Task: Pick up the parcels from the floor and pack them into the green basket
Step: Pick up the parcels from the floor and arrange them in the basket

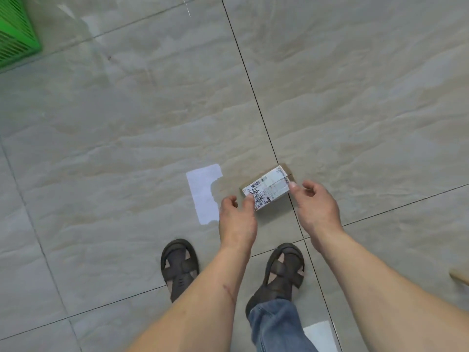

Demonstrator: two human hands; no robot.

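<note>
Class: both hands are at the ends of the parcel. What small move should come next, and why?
Probably lift it and swing it up-left. The left hand and right hand pinch the parcel at its two ends, and the green basket stands far off at the upper left.

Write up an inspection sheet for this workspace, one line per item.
Surface: glossy grey tiled floor with dark grout lines and bright light reflections.
Job's things: one small parcel, label up, held at its two ends; green basket at the far left corner, only partly in view.
Clutter: a tan edge at the right border, too cut off to identify.
Grips: left hand pinches the parcel's near end; right hand pinches its far end.
Cables: nothing seen.
Surroundings: the person's sandals and a jeans leg.
</note>
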